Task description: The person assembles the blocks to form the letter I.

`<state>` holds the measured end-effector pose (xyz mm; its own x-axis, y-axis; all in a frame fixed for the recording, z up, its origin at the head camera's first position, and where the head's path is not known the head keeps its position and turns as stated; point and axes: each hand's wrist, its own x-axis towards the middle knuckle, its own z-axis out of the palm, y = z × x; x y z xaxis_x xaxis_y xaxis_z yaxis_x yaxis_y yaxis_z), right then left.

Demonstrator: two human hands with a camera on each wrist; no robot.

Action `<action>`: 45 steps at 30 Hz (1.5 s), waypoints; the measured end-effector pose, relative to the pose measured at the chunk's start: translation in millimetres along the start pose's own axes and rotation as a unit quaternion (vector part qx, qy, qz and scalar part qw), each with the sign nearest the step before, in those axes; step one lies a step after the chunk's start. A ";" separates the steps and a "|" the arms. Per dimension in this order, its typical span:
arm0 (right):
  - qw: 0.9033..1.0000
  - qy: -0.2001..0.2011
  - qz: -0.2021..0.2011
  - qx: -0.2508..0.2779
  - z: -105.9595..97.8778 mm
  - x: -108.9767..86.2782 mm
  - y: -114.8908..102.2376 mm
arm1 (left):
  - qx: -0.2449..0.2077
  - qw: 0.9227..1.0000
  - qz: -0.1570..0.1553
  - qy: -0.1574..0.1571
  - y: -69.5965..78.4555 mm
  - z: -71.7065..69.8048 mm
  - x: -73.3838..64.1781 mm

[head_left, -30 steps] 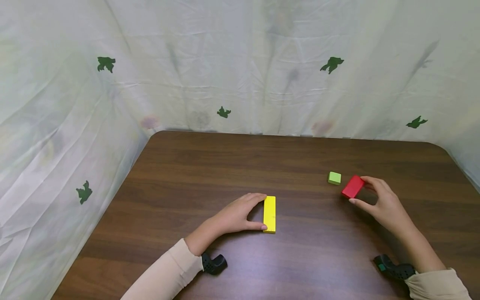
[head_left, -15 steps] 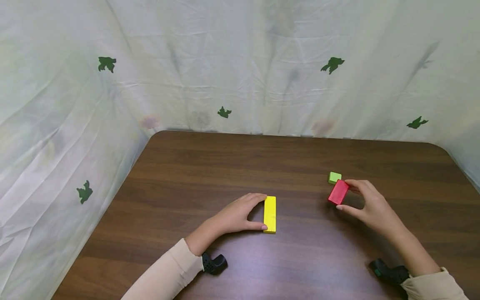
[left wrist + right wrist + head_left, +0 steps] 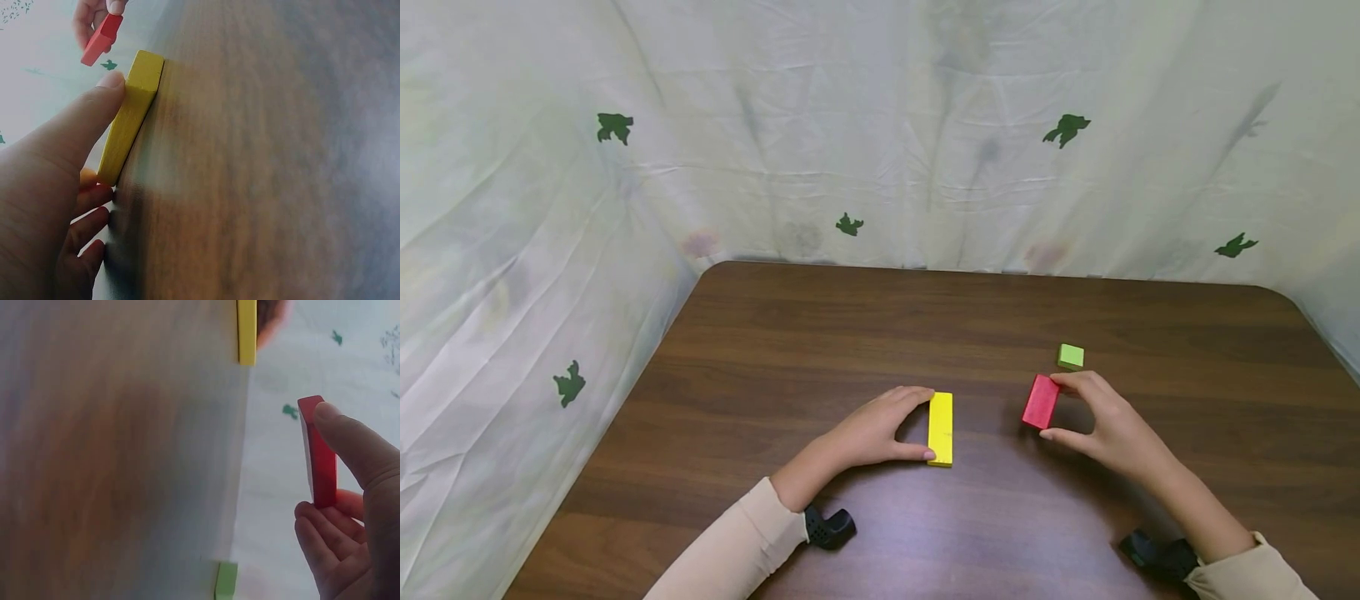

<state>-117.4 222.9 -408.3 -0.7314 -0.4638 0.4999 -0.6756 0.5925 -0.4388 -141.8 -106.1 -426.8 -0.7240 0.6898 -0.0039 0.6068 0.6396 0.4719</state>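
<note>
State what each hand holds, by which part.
Left hand grips the yellow block near its ends; right hand pinches the red block by its ends.

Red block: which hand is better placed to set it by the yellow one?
Likely the right hand: it holds the red block aloft, while the left hand grips the yellow block.

We are seeing only part of the yellow block and green block, cut off by the right wrist view's edges, and a blurred tabletop.
</note>
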 end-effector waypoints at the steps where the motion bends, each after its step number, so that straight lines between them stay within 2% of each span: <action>1: 1.000 -0.002 -0.008 0.003 1.3 0.7 -1.4 | 0.000 1.000 0.000 0.000 0.0 0.1 0.1; 16: 0.998 -0.015 -0.049 0.034 20.0 2.8 -21.5 | -0.003 1.000 -0.002 0.000 -0.2 -0.8 0.0; 26: 0.997 -0.053 -0.034 0.048 29.1 1.9 -34.6 | -0.005 1.000 -0.005 -0.002 -0.6 -0.6 0.2; 45: 0.989 -0.104 -0.051 0.091 52.3 -3.9 -57.6 | -0.006 1.000 0.002 0.003 0.6 0.3 -1.0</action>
<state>-80.4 156.1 -424.0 -0.6493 -0.6511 0.3930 -0.7386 0.4165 -0.5301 -140.7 -106.3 -426.8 -0.7234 0.6904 0.0041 0.6060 0.6321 0.4830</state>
